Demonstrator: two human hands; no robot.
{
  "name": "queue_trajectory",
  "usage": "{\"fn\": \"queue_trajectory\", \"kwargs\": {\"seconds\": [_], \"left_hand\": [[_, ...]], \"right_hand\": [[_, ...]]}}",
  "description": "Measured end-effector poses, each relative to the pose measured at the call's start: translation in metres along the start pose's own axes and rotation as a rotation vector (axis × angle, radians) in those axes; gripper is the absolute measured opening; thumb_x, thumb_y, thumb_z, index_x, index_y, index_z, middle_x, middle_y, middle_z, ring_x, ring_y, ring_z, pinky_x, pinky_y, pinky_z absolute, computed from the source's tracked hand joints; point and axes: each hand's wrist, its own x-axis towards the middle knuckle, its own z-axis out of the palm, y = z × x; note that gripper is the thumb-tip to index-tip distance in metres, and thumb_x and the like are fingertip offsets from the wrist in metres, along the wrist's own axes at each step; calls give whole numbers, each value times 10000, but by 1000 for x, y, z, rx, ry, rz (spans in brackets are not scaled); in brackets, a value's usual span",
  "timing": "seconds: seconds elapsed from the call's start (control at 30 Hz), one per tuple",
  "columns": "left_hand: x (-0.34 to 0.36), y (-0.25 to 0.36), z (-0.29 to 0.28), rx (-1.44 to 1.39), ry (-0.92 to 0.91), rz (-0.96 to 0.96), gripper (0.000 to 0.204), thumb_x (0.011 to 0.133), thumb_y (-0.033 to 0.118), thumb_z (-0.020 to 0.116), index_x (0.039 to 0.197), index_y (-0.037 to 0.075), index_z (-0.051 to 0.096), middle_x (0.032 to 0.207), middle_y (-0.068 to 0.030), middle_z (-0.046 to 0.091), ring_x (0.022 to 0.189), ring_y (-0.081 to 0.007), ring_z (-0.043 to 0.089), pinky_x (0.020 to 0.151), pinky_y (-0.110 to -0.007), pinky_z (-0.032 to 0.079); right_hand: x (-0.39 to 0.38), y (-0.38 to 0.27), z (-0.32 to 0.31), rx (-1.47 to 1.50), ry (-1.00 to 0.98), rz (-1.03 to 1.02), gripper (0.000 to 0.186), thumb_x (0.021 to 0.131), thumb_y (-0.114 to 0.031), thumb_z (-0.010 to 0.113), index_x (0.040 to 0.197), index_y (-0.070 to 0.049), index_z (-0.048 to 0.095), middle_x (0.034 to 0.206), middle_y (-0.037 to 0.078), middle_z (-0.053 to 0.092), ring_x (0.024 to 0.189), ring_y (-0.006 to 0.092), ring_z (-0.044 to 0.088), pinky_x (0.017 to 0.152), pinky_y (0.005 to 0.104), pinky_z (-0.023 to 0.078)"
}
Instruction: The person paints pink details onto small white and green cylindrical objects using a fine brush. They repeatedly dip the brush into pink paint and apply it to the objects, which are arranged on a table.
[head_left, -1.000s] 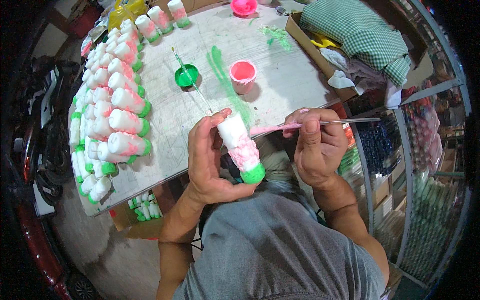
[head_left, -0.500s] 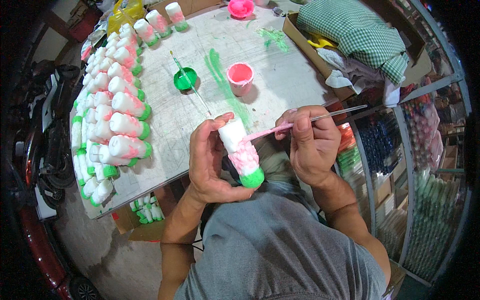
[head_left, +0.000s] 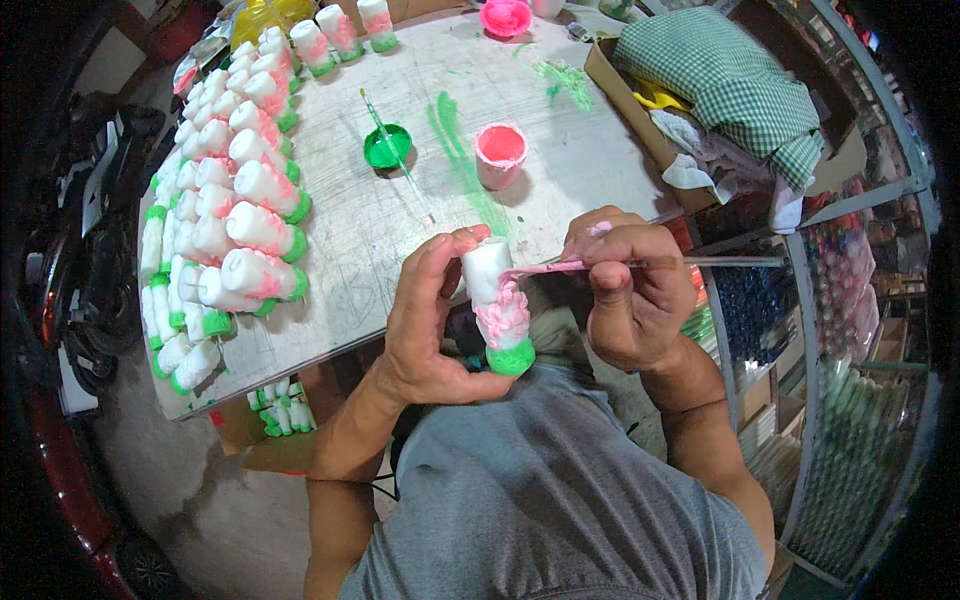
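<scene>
Grey worktable (head_left: 400, 260) was crowded at left with painted figures (head_left: 240, 230). White figure (head_left: 497, 305) was held off the near edge, left hand (head_left: 430, 320) wrapped around it. Since a second earlier, brush (head_left: 640, 264), pinched by right hand (head_left: 635, 295), was brought against its upper body; pink coverage was judged under way.

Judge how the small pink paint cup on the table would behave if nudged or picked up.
The pink paint cup looks small and thin-walled, so probably light and easy to slide on the table. It stands open-topped with paint inside, so a tip would likely spill. Paint smeared on its outside may make it slippery or messy to grip.
</scene>
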Motion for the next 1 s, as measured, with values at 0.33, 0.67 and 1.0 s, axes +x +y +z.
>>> {"fn": "queue_trajectory", "kwargs": {"seconds": [0.33,0.67,1.0], "left_hand": [[2,-1,-1,60,39,23,1186,564,92,910,1518,-71,225,1441,-242,439,1354,-358,461,1128,-425,405],[0,-1,0,135,8,2,1171,546,144,913,1505,-51,270,1410,-254,483,1328,-392,481,1122,-460,385],[-1,-3,-1,201,-14,60,1175,533,137,897,1506,-59,268,1431,-272,483,1337,-412,472,1140,-474,354]], "right_hand": [[-9,-15,-16,-267,-411,-182,350,724,-76,802,1006,-57,596,1016,110,659,959,324,638,833,470,522],[-6,-4,-7,-74,-102,-58,153,1005,-116,605,1029,26,551,844,142,653,714,229,649,665,334,539],[-12,6,-2,61,119,112,176,1031,-139,570,1038,36,557,860,127,673,729,152,615,678,274,517]]}}
